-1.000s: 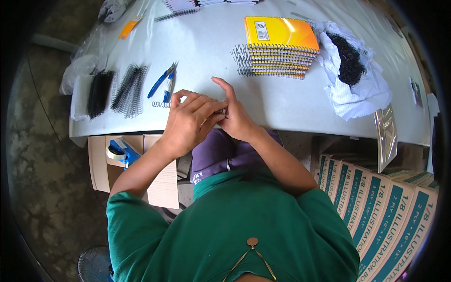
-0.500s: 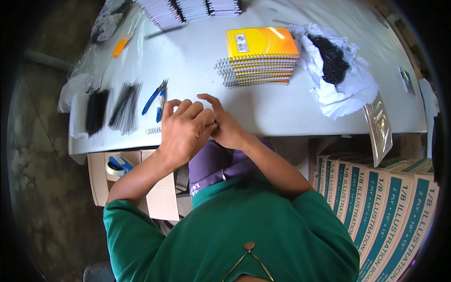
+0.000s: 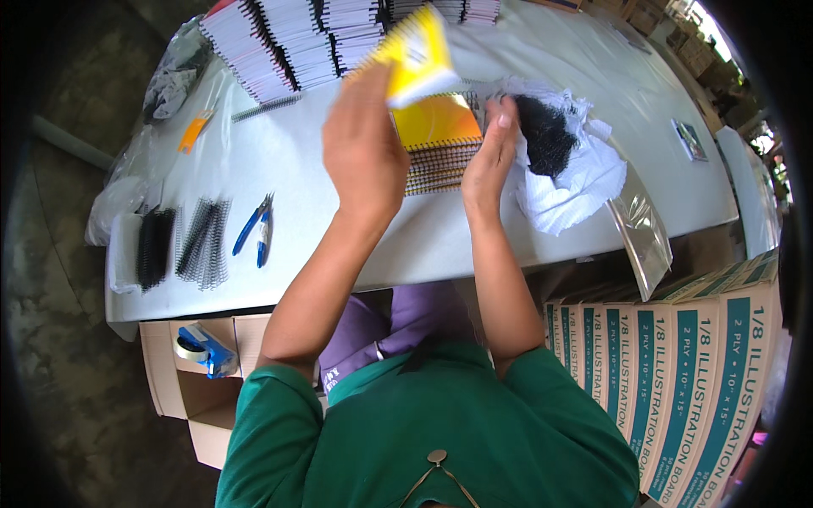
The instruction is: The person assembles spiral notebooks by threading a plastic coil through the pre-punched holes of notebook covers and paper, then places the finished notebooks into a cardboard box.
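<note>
A big white table [image 3: 296, 169] fills the middle, with a row of brown and green boxes [image 3: 660, 372] below its right side. Tall piles of thick books [image 3: 292, 38] stand at the far edge. Crumpled white paper [image 3: 555, 203] holds a heap of black curly bits [image 3: 542, 135], just right of a stack of yellow notebooks [image 3: 440, 123]. The left hand [image 3: 364, 152] is closed on the ring side of a tilted, blurry yellow notebook [image 3: 423, 55], up above the stack. The right hand [image 3: 489, 157] is beside the stack, fingers up and close together; I cannot tell if it holds anything. Black wire coils [image 3: 203, 241] and small blue pliers [image 3: 254, 230] lie at the left
</note>
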Available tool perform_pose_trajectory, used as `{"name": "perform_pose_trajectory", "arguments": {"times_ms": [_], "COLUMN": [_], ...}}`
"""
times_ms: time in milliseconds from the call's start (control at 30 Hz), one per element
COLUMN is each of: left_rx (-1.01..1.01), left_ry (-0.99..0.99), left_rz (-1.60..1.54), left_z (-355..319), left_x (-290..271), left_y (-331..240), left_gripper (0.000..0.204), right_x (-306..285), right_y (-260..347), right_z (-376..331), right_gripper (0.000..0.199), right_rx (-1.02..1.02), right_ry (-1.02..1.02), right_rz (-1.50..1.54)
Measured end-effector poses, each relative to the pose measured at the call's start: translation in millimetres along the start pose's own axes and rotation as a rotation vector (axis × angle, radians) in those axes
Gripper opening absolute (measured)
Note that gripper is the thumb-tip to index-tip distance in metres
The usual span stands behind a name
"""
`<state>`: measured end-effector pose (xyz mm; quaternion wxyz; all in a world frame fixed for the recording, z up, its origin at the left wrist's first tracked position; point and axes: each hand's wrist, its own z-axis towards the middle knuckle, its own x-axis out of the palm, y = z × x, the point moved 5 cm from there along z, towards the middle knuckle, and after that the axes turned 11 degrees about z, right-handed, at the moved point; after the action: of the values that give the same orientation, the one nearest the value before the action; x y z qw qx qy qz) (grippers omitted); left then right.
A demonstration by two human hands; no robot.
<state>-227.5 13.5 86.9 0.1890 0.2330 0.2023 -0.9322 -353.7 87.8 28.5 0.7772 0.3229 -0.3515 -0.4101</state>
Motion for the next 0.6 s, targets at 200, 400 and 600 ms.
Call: {"name": "perform_pose_trajectory", "arguments": {"times_ms": [200, 400, 600], "left_rx": [-0.081, -0.476, -0.515], "left_ry": [-0.063, -0.253, -0.247], "left_rz": [0.144, -0.291, -0.431], "left_z": [-25, -60, -71], "left_x": [24, 54, 14], "left_y": [12, 50, 64], "left_gripper": [0.027, 0.019, 0.021], "right_x": [-16, -7, -12], "right_y": [-41, -48, -55], "right_z": [-4, -8, -7], "right_gripper": [0.043, 0.031, 0.034], "right_rx": [-0.023, -0.001, -0.265], "right_ry": [0.026, -0.023, 0.050], "right_rz": [0.081, -0.021, -0.072]}}
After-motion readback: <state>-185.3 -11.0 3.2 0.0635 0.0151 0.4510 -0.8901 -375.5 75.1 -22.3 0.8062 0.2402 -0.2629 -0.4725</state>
